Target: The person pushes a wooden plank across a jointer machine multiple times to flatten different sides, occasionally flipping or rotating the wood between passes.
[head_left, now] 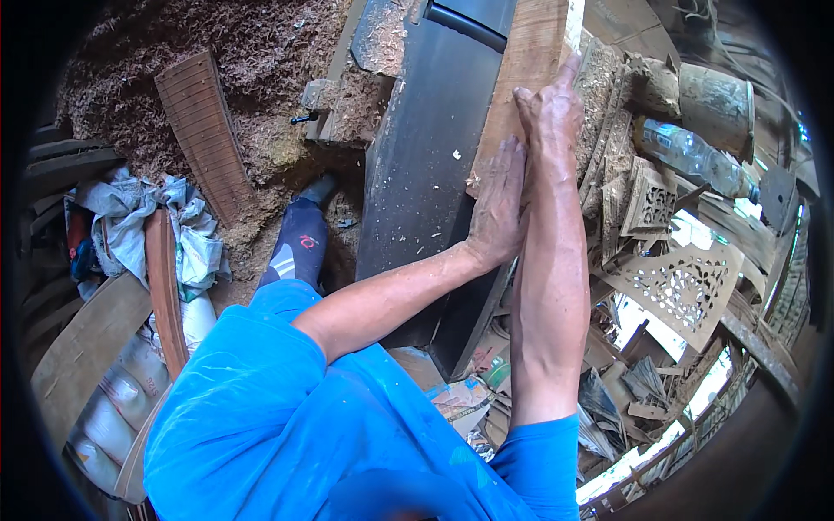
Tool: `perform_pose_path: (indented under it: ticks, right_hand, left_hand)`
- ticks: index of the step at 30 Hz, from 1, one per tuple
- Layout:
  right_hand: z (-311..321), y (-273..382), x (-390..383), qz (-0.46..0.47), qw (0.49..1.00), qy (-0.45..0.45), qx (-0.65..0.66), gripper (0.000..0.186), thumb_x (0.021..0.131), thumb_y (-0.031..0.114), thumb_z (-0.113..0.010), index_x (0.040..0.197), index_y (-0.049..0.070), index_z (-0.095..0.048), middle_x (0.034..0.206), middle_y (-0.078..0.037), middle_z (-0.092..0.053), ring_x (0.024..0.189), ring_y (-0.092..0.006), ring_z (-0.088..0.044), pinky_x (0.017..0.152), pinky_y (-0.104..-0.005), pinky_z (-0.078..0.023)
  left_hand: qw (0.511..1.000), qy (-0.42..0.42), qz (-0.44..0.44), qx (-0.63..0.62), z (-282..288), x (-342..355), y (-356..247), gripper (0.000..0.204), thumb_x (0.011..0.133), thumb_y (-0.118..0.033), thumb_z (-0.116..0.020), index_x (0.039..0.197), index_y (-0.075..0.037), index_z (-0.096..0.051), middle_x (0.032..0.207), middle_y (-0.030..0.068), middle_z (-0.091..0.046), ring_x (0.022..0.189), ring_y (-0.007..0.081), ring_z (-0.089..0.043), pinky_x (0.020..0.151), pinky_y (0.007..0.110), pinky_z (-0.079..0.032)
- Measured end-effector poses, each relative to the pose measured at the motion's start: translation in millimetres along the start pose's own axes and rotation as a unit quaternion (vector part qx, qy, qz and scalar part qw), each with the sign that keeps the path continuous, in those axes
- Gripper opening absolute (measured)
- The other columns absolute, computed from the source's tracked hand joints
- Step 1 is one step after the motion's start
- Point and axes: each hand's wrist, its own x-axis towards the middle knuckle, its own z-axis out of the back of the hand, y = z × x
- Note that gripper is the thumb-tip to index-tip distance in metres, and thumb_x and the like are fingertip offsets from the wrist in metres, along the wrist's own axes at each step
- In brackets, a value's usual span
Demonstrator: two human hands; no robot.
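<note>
A wooden board (527,65) lies along the right side of a dark metal machine bed (417,165), reaching out past the top of the view. My left hand (499,204) rests flat against the board's near end, its fingers straight and close together. Farther along, my right hand (552,113) grips the board near its right edge. Its thumb is on the board's face and its index finger stretches along the pale edge; the other fingers are mostly hidden. A dark slot (466,26) crosses the bed to the left of the board.
Wood shavings (261,43) heap up at the left, with a loose brown plank (204,130) on them. A plastic bottle (695,156), a dusty bucket (717,108) and a fretwork panel (682,291) crowd the right. White sacks (187,230) lie at the left; my leg (297,239) stands beside the machine.
</note>
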Motion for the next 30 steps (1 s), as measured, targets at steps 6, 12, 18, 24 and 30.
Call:
perform_pose_path:
  ticks: [6,12,18,24,30]
  right_hand:
    - [-9.0,-5.0,36.5,0.032,0.999,-0.012,0.009,0.114,0.081,0.041,-0.081,0.157,-0.001,-0.008,0.105,-0.031,-0.069,0.100,-0.0419,-0.069,0.088,-0.0430,-0.058]
    - [4.7,12.3,58.6,0.017,1.000,0.006,-0.004,0.111,0.082,0.046,-0.078,0.157,0.000,-0.010,0.109,-0.030,-0.068,0.103,-0.0420,-0.069,0.089,-0.0450,-0.057]
    - [-2.4,4.5,95.0,0.051,0.997,-0.015,-0.048,0.106,0.085,0.050,-0.073,0.152,-0.011,-0.018,0.119,-0.033,-0.064,0.104,-0.0422,-0.068,0.093,-0.0434,-0.055]
    - [-2.1,10.4,121.6,0.097,0.992,0.001,-0.083,0.098,0.087,0.049,-0.071,0.147,-0.016,-0.029,0.133,-0.032,-0.057,0.109,-0.0424,-0.067,0.095,-0.0433,-0.054]
    - [-7.2,-8.7,155.5,0.181,0.963,-0.030,-0.199,0.100,0.086,0.047,-0.072,0.152,-0.008,-0.023,0.124,-0.032,-0.063,0.112,-0.0448,-0.065,0.096,-0.0442,-0.053]
  left_hand:
    - [1.000,-0.022,0.004,-0.011,-5.6,31.8,2.7,0.073,0.093,-0.017,-0.059,0.151,0.011,-0.024,0.155,0.0373,-0.026,0.145,0.0515,-0.026,0.121,0.054,-0.022]
    - [0.999,-0.037,-0.004,-0.005,-8.7,60.3,11.3,0.070,0.093,-0.019,-0.058,0.148,0.013,-0.028,0.153,0.0385,-0.028,0.143,0.0521,-0.029,0.120,0.054,-0.023]
    - [0.999,-0.043,-0.010,-0.006,-16.5,85.5,14.6,0.069,0.093,-0.019,-0.058,0.147,0.013,-0.030,0.152,0.0384,-0.029,0.142,0.0519,-0.031,0.120,0.054,-0.024]
    - [0.998,-0.063,-0.021,-0.003,-20.9,107.4,24.9,0.068,0.093,-0.019,-0.058,0.146,0.013,-0.032,0.151,0.0381,-0.031,0.142,0.0515,-0.032,0.119,0.054,-0.025]
    - [0.998,-0.055,-0.019,0.000,-28.3,131.8,23.8,0.066,0.094,-0.019,-0.056,0.146,0.013,-0.032,0.151,0.0381,-0.033,0.142,0.0510,-0.033,0.119,0.054,-0.026]
